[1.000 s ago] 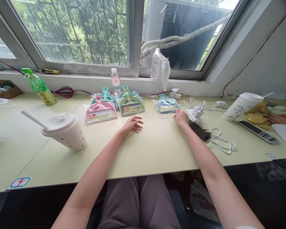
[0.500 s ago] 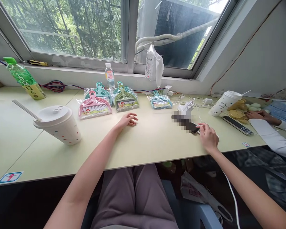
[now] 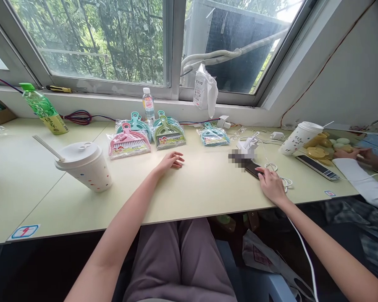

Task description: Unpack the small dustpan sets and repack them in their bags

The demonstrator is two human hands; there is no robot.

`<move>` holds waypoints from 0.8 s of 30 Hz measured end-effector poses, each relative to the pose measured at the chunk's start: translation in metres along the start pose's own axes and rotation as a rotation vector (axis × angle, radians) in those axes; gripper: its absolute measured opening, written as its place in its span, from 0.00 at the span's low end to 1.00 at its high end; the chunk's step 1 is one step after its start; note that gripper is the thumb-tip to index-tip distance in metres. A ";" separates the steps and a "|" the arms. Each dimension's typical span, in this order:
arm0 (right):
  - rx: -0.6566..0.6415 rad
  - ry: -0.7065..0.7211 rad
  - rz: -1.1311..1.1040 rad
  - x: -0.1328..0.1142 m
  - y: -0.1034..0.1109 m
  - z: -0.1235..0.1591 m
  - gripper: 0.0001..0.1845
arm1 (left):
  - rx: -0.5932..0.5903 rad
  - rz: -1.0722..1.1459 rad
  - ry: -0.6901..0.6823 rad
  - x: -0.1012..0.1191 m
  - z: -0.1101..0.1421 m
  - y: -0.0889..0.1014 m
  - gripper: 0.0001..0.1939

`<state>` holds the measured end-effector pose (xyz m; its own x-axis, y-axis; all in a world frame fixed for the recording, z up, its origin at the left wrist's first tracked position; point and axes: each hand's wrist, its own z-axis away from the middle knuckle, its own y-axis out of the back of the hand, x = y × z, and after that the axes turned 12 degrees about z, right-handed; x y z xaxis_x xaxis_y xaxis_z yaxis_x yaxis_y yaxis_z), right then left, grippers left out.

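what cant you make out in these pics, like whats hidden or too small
Head view, the only one:
The smartphone by the right hand: a pixelated patch hides its far end.
The pink dustpan's label: print too small to read.
The cardboard box: cut off by the left edge.
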<state>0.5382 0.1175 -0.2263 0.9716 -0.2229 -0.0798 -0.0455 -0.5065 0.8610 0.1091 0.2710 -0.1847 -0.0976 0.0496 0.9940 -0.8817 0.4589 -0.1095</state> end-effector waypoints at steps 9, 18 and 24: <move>-0.051 -0.150 -0.083 0.016 -0.005 -0.022 0.39 | 0.016 0.079 -0.008 0.004 0.003 0.002 0.16; -0.241 -0.142 0.008 0.048 -0.001 -0.018 0.51 | -0.016 0.071 -0.033 0.007 0.007 -0.002 0.22; -0.164 -0.145 0.042 0.033 0.001 -0.012 0.49 | -0.026 0.063 -0.030 0.009 0.009 -0.002 0.25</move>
<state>0.5734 0.1201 -0.2222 0.9256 -0.3641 -0.1036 -0.0350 -0.3547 0.9343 0.1060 0.2622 -0.1756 -0.1670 0.0531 0.9845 -0.8612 0.4783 -0.1719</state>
